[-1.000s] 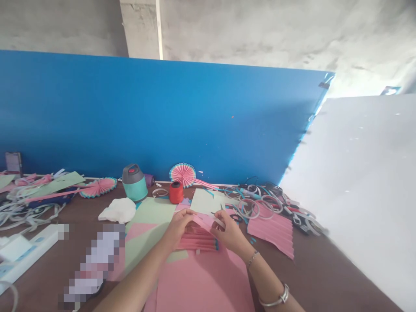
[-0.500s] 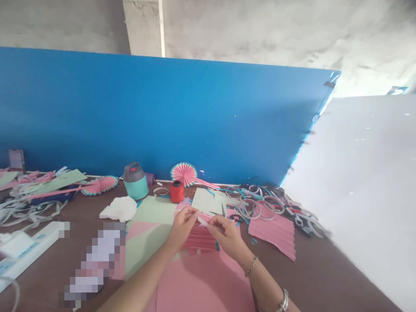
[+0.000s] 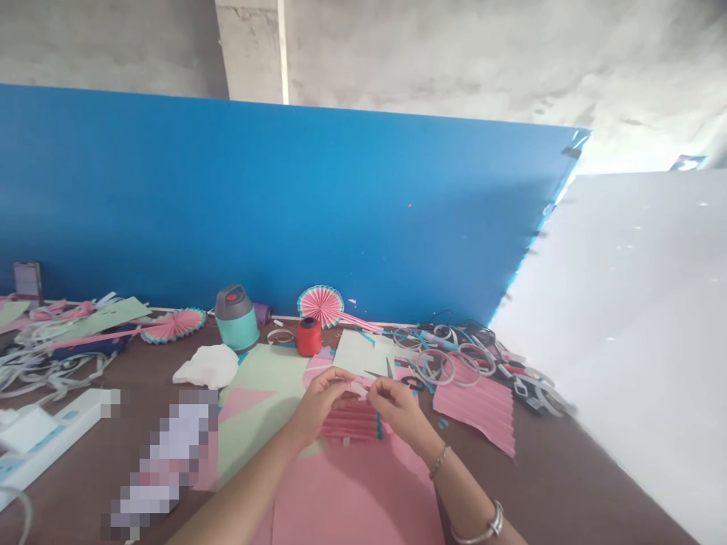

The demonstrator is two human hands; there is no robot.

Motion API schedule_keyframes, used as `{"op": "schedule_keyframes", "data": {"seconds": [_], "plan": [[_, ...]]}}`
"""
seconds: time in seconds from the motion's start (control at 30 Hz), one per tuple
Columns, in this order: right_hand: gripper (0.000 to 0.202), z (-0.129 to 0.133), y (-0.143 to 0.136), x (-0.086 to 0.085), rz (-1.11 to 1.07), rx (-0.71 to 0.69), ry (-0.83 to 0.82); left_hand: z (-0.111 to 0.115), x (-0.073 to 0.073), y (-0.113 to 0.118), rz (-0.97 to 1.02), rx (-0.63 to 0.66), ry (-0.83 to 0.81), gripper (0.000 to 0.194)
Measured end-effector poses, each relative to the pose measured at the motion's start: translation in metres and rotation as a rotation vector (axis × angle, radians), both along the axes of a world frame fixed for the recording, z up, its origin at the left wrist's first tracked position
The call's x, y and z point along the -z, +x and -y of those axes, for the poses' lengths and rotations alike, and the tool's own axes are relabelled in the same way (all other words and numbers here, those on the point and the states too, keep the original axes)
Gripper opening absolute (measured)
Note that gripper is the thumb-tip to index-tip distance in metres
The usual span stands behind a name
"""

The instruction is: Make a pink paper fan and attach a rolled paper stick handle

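My left hand (image 3: pixel 325 395) and my right hand (image 3: pixel 394 405) come close together over the middle of the table, thumbs and fingertips pinched. Between them runs a small white strip (image 3: pixel 357 389), one end at each hand's fingertips. Just below lies pink pleated paper (image 3: pixel 349 422) with a blue edge on its right side. Part of it is hidden behind my fingers. Nearer to me a flat pink sheet (image 3: pixel 357 492) spreads under my forearms. Behind my right hand are scissors (image 3: pixel 412 382) with dark handles, blades apart.
A red thread spool (image 3: pixel 308 338), a teal container (image 3: pixel 237 324) and a finished pleated fan (image 3: pixel 321 304) stand towards the blue partition (image 3: pixel 284 204). Several tape rolls (image 3: pixel 436 367) and another pleated pink sheet (image 3: pixel 477 409) lie right. A white power strip (image 3: pixel 62 424) is at left.
My left fingertips have come down to the near end of the white strip, and the strip now spans the gap between both hands. My right hand has shifted slightly.
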State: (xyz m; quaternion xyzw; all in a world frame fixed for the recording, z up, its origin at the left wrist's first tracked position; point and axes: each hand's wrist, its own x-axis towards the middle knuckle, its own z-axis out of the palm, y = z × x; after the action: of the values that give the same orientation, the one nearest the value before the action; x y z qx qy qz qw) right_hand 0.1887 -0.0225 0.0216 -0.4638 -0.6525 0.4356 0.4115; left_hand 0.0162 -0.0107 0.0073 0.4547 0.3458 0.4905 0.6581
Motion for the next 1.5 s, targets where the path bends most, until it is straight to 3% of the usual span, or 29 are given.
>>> {"op": "schedule_keyframes", "data": {"seconds": [0.13, 0.6, 1.17, 1.5], "plan": [[0.022, 0.002, 0.0, -0.004, -0.01, -0.043, -0.001, 0.0, 0.001, 0.0, 0.01, 0.014, -0.002, 0.015], [0.018, 0.0, -0.001, -0.001, 0.037, -0.006, -0.015, 0.002, -0.002, 0.001, -0.022, 0.006, -0.017, 0.014], [0.016, -0.005, -0.001, 0.011, 0.068, 0.026, 0.009, 0.002, -0.002, 0.002, -0.024, -0.006, -0.01, 0.017], [0.015, -0.005, -0.003, 0.011, 0.064, 0.026, 0.006, 0.004, -0.003, 0.003, -0.131, -0.018, 0.045, 0.019]]}}
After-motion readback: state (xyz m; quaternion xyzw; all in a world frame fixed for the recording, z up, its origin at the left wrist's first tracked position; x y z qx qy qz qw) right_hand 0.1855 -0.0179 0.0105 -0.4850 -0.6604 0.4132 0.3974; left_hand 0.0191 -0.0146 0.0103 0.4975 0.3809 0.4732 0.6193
